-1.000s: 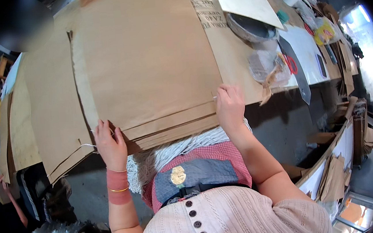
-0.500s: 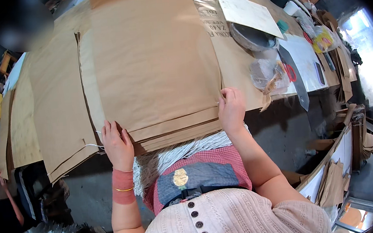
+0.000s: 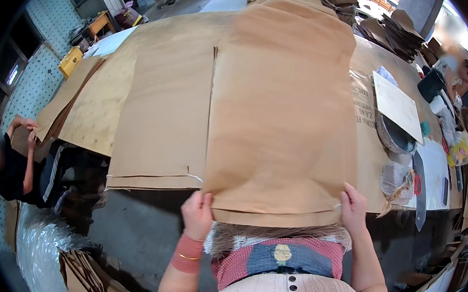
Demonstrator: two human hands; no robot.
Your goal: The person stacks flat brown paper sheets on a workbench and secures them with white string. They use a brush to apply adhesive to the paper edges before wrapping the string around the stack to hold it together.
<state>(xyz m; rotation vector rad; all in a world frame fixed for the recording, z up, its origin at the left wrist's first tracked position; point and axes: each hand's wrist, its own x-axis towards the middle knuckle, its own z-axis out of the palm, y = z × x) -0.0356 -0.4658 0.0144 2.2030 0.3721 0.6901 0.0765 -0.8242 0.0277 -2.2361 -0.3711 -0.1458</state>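
Note:
A large brown kraft paper bag lies before me, its folded near end hanging just past the table's front edge. My left hand pinches its near left corner, and my right hand grips the near right corner, beside a bit of white string. The bag's middle bulges slightly upward, away from what is beneath it. To its left rests a flat stack of similar paper bags, with white string at its near corner. White strings hang under the bag's near edge, in front of my lap.
On the right stand a round basin under a white board, a long knife and red-handled scissors. A co-worker handles brown paper at the left. More folded bags lie low at the left.
My view has swung left and up. Both hands now hold the top bag's near corners and its sheet looks lifted and bulging, where before it lay flat on the stack.

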